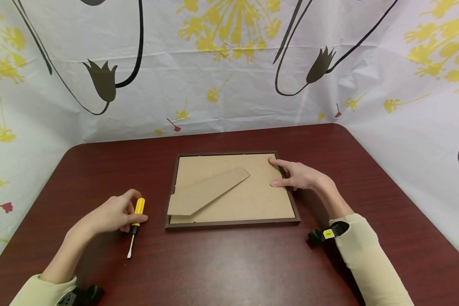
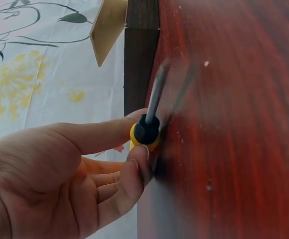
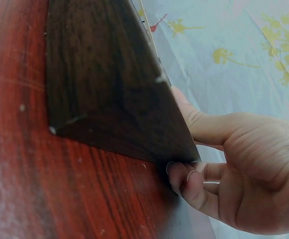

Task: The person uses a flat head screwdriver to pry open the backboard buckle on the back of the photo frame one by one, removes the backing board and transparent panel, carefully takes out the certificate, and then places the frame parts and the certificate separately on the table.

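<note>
My left hand pinches the yellow handle of a flathead screwdriver between thumb and fingers, left of the frame. Its metal blade points toward the table's near side, and the left wrist view shows the black collar close up. A dark brown picture frame lies face down mid-table, its tan backing board upward and a flat easel stand across it. At the frame's right side, my right hand holds the edge, thumb and one finger on the board, other fingers curled against the outer side.
The dark red wooden table has rounded far corners. White cloth with yellow and grey flower prints hangs behind it and along both sides. Each wrist carries a black strap, with a camera on the right one.
</note>
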`<control>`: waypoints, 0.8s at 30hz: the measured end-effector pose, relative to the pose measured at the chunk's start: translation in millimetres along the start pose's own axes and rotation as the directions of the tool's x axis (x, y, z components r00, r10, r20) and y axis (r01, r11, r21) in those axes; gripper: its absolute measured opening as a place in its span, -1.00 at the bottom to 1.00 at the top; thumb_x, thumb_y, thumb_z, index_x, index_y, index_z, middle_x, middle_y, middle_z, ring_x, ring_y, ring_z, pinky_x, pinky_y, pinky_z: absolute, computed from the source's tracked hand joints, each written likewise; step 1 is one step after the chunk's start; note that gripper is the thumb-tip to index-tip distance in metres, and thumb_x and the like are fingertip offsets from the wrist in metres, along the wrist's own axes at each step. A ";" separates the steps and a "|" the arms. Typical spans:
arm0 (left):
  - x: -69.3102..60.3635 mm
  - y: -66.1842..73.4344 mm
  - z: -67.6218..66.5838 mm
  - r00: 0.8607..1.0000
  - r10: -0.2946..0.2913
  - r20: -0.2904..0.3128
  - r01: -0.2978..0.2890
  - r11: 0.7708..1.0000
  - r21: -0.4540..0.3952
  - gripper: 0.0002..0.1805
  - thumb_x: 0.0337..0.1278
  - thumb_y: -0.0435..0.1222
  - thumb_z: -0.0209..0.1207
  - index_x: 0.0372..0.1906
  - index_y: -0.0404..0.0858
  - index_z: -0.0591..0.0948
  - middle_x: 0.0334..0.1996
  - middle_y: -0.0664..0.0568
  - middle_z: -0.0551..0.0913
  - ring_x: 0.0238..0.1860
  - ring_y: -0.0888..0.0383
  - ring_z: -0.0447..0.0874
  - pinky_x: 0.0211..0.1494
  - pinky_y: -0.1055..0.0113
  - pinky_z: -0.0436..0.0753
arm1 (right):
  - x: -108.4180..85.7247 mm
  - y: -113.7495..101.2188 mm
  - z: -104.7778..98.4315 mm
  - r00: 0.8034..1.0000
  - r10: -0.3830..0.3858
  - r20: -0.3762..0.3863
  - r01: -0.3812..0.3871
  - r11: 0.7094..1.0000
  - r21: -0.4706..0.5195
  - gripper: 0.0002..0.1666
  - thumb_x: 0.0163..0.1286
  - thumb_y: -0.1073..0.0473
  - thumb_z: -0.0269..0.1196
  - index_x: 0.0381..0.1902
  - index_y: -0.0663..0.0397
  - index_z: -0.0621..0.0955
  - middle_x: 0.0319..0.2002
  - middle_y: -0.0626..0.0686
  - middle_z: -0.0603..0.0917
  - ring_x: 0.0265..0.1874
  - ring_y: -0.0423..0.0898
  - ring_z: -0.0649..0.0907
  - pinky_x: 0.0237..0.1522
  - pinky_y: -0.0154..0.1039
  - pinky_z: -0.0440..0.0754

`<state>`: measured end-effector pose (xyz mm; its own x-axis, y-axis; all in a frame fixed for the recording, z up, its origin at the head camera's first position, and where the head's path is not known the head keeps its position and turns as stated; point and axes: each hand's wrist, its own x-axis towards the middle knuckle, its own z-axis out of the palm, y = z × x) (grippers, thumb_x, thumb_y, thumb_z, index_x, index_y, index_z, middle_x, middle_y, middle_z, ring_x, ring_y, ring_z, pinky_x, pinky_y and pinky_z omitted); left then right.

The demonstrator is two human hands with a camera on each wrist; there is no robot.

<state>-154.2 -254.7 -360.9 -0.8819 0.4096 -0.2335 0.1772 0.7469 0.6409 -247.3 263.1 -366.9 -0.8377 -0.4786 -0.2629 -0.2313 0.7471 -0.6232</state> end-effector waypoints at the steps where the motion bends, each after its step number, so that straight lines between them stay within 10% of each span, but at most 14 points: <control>1: -0.5 0.2 -0.4 1.000 -0.001 0.008 0.001 1.000 -0.002 -0.28 0.22 -0.18 0.38 0.25 -0.51 0.29 -0.50 0.02 0.55 -0.60 0.11 0.58 -0.49 0.28 0.54 | 0.2 -0.3 0.0 1.000 -0.002 -0.001 0.002 1.000 -0.001 0.05 0.38 -0.10 0.36 0.62 0.06 0.10 0.44 0.26 0.26 -0.55 -0.06 0.53 -0.38 -0.14 0.56; 14: -0.5 5.2 -6.2 0.998 -0.026 0.062 0.025 1.000 0.010 -0.36 0.27 -0.20 0.34 0.21 -0.50 0.33 -0.48 -0.01 0.56 -0.57 0.09 0.58 -0.44 0.23 0.57 | 0.2 -1.1 0.2 1.000 -0.002 0.004 0.002 1.000 0.004 0.05 0.38 -0.11 0.36 0.62 0.05 0.10 0.37 0.27 0.33 -0.56 -0.05 0.53 -0.40 -0.13 0.57; 24: 18.1 17.1 -12.0 0.998 -0.029 -0.063 0.043 0.970 0.240 -0.42 0.36 -0.12 0.25 0.17 -0.55 0.44 -0.27 -0.13 0.66 -0.28 0.00 0.63 -0.19 -0.01 0.61 | -0.8 -1.0 -0.6 1.000 0.002 -0.006 -0.002 1.000 -0.011 0.05 0.36 -0.11 0.37 0.61 0.04 0.12 0.33 0.25 0.37 -0.54 -0.06 0.54 -0.39 -0.14 0.58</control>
<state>-172.3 -240.7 -345.3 -0.9125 0.3538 -0.2051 0.2386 0.8679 0.4358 -246.7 263.1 -365.6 -0.8412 -0.4744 -0.2596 -0.2352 0.7531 -0.6144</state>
